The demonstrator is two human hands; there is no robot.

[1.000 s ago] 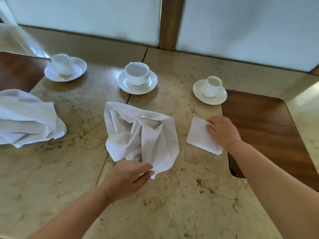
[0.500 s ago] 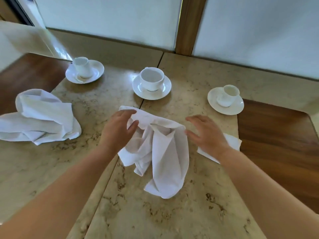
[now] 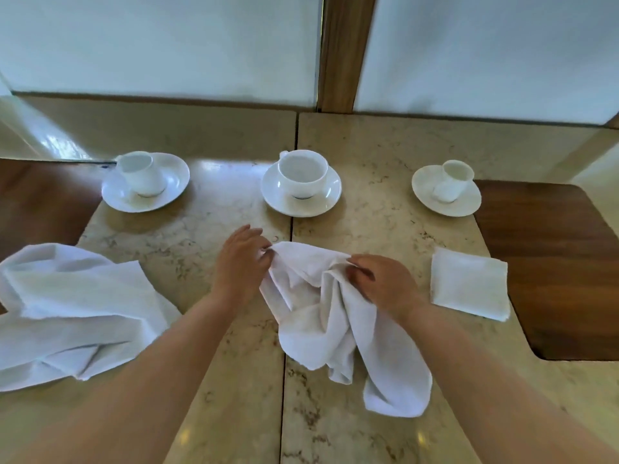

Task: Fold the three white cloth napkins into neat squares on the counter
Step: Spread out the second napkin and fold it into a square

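A crumpled white napkin (image 3: 328, 326) lies in the middle of the marble counter (image 3: 385, 236). My left hand (image 3: 239, 262) pinches its far left corner. My right hand (image 3: 382, 283) grips its far edge a little to the right. The cloth hangs in loose folds toward me. A second napkin (image 3: 469, 288), folded into a neat square, lies flat on the counter to the right. A third napkin (image 3: 70, 313) sits in a loose heap at the left.
Three white cups on saucers stand in a row at the back: left (image 3: 145, 180), middle (image 3: 301, 182), right (image 3: 447, 189). Dark wooden insets flank the marble at the left (image 3: 37, 195) and right (image 3: 556, 262). A white wall with a wooden post rises behind.
My right hand has left the folded square and taken hold of the crumpled napkin's far edge. My left hand has shifted from its near edge to its far corner.
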